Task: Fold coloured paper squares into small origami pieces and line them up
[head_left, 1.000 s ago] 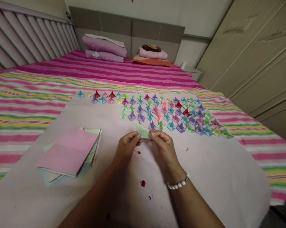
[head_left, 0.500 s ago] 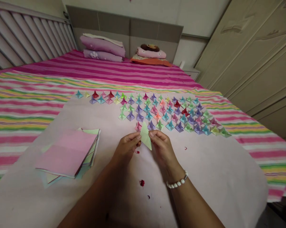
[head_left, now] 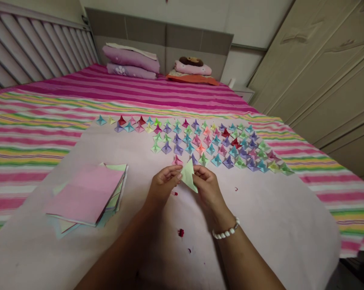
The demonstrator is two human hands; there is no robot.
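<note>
Between my hands is a pale green folded paper [head_left: 188,177], held up off the white sheet [head_left: 260,225]. My left hand [head_left: 164,182] pinches its left edge between thumb and fingers. On the other side my right hand [head_left: 206,186] grips the right edge, its thumb pressed against the paper. Just beyond the hands stand rows of small folded paper boats in many colours, among them a pink boat [head_left: 177,160] and a light green boat [head_left: 203,159]. The far fingertips of the right hand are partly hidden behind the green paper.
A stack of coloured paper sheets [head_left: 86,193], pink on top, lies to the left. Small dark red scraps [head_left: 181,233] dot the white sheet. Farther off are a striped bedspread [head_left: 133,92], folded purple bedding [head_left: 130,60], a headboard [head_left: 196,38] and a wardrobe [head_left: 329,80].
The green paper has turned and shifted slightly right, so a wider triangular face shows. My left fingers have moved a little, and the right thumb sits differently on its edge.
</note>
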